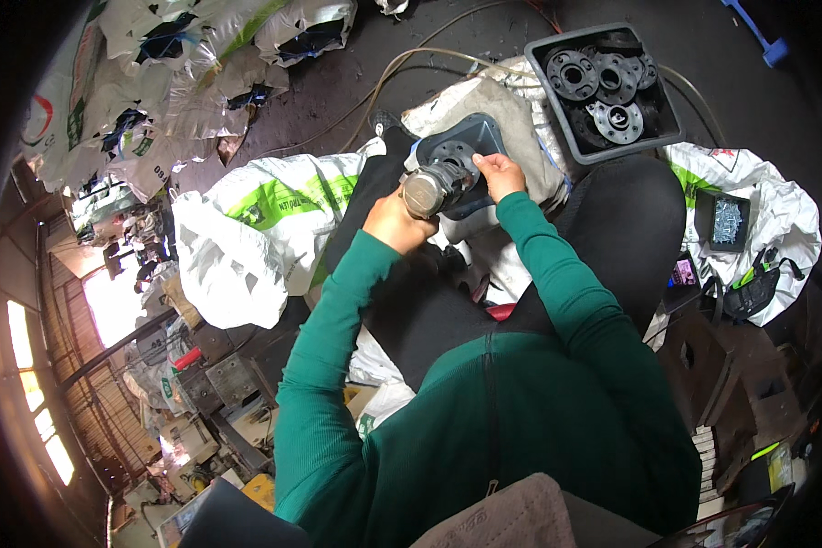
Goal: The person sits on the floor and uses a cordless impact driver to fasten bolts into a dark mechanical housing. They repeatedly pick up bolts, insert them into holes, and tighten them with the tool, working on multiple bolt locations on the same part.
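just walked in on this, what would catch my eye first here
At the centre, the left hand grips a grey cylindrical power tool against a black round flanged part, which the right hand steadies over the lap. Just beyond, at upper right, a grey tray holds more black flanged discs. White and green sacks lie to the left.

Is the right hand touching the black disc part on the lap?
Touching. The head view shows the right hand with its fingertips resting on the rim of the black disc, no gap visible, while the left hand grips the grey tool.
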Demonstrator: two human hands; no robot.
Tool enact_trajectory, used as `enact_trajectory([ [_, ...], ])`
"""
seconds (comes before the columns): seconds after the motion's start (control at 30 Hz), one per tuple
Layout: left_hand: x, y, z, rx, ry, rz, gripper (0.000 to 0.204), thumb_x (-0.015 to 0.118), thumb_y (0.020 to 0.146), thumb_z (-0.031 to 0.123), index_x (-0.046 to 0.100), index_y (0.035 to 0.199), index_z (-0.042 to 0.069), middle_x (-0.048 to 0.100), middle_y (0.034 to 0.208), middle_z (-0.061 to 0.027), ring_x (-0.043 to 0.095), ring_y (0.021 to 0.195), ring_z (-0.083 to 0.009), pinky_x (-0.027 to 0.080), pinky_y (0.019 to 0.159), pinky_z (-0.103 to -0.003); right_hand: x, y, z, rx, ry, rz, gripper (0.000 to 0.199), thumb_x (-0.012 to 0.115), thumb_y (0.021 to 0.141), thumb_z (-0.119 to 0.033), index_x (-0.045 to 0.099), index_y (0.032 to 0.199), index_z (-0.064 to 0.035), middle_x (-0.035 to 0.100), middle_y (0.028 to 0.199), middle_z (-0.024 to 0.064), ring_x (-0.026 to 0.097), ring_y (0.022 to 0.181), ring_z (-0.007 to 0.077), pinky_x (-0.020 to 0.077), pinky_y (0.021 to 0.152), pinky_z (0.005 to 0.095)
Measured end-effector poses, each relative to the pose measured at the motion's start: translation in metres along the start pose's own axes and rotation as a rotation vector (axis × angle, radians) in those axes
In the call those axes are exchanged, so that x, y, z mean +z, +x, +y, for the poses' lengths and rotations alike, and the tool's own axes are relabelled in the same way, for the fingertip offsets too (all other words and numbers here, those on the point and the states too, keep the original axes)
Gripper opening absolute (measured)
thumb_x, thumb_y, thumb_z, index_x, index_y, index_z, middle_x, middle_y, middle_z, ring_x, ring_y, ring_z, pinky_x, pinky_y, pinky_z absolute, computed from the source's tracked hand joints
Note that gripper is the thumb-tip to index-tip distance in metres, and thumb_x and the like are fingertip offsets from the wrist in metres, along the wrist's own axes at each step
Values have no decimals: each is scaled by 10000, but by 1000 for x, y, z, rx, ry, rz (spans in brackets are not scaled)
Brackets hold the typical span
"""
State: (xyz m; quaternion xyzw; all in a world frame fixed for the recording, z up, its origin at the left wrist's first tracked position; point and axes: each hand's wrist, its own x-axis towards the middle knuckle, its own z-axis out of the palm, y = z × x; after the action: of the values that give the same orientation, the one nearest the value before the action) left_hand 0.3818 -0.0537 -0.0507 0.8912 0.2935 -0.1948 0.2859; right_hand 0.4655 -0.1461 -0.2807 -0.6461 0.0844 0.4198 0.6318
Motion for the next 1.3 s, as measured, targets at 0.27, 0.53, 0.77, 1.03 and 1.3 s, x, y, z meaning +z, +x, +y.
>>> enact_trajectory([
  [0.27, 1, -56, 1, 100, -284, 123, 392, 690, 667, 152, 590, 1023, 20, 644, 924, -132, 629, 864, -246, 486, 771, -332, -24, -23, -40, 117, 575, -18, 277, 508, 865, -148, 518, 1122, -44, 608, 941, 76, 597, 800, 167, 493, 706, 310],
  [0.53, 9, -89, 8, 160, -438, 207, 421, 697, 688, 177, 574, 1058, 19, 644, 929, -126, 629, 847, -229, 486, 770, -327, -49, -80, -81, 101, 871, -686, 473, 403, 852, -70, 333, 1319, -40, 442, 1286, 206, 470, 1172, 292, 468, 844, 383],
  [0.77, 5, -99, 7, 159, -414, 224, 426, 708, 687, 141, 560, 1066, 18, 628, 963, -105, 609, 869, -199, 478, 777, -319, -41, -87, -80, 129, 807, -706, 465, 445, 863, -147, 350, 1309, -57, 497, 1230, 181, 533, 1089, 260, 481, 826, 374],
  [1.03, -8, -112, 8, 97, -503, 264, 408, 715, 671, 129, 578, 1036, 7, 632, 959, -95, 607, 868, -172, 478, 781, -310, -38, -85, -77, 131, 725, -714, 253, 538, 880, -103, 512, 1115, -11, 608, 973, 97, 623, 775, 112, 564, 664, 244],
  [1.3, -15, -111, 3, 72, -567, 239, 434, 718, 670, 133, 571, 1058, 4, 627, 977, -88, 597, 888, -173, 466, 806, -314, -40, -88, -83, 108, 663, -727, 267, 539, 875, -78, 507, 1132, -16, 605, 923, 75, 621, 776, 105, 566, 656, 234],
])
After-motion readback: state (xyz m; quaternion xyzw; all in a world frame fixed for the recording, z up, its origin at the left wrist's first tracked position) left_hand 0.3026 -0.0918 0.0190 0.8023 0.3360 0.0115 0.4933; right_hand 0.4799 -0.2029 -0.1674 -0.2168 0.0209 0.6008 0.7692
